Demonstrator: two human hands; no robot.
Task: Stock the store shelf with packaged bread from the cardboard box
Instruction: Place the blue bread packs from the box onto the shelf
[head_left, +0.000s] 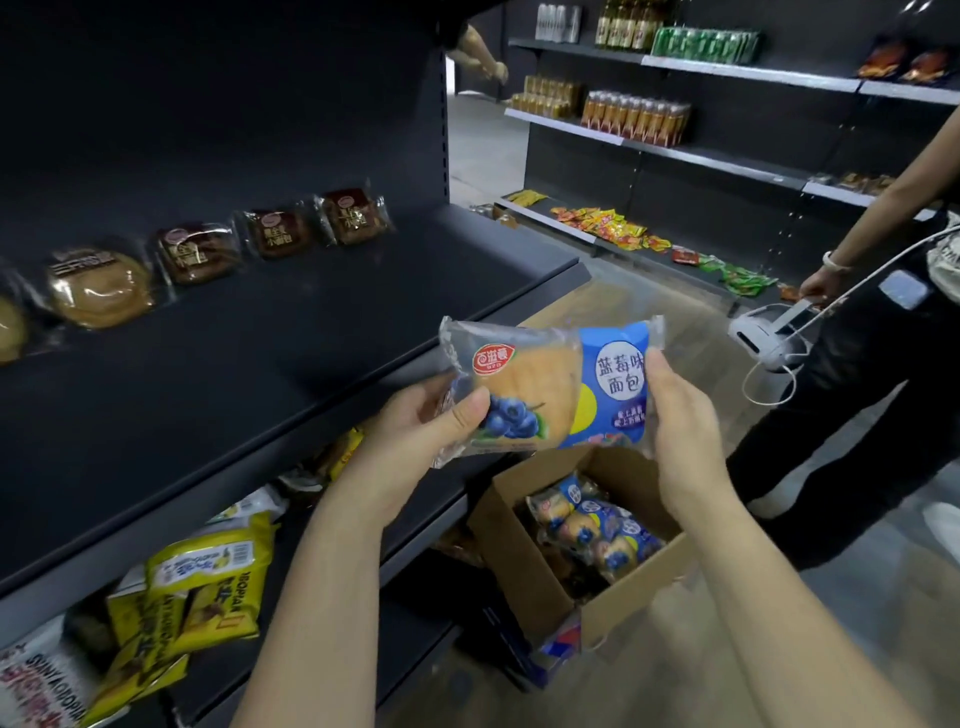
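Above the cardboard box (636, 605) (head view): a blueberry bread packet (561, 395) is held in the air between the left hand (415, 421) and the right hand (680, 415), just in front of the edge of the dark shelf (260, 364); whether it touches the edge, I cannot tell.
Left hand: it pinches the lower left corner of the packet, thumb on the printed front over the blueberry picture, the other fingers behind the wrapper.
Right hand: it holds the right edge, thumb on the front beside the blue panel, the other fingers hidden behind.
Packet: its front faces the camera and it is a little tilted; the wrapper is clear, with golden bread showing through and a blue panel on the right part.
Box: it stands on the floor below the hands with flaps open, and more packets (597, 530) of the same blue kind lie inside (how many, I cannot count).
Back of the shelf: a row of wrapped breads, with round pale buns (98, 288) at the left and dark brown square ones (280, 231) further right.
Under it: a lower shelf (415, 540) carries yellow packets (208, 577), lying untidy.
At the right: another person (857, 389) in dark trousers stands near the box, one hand holding a white device (763, 338) with a cable.
Far behind: wall shelves (701, 150) with drink packs and, lower, small snack bags.
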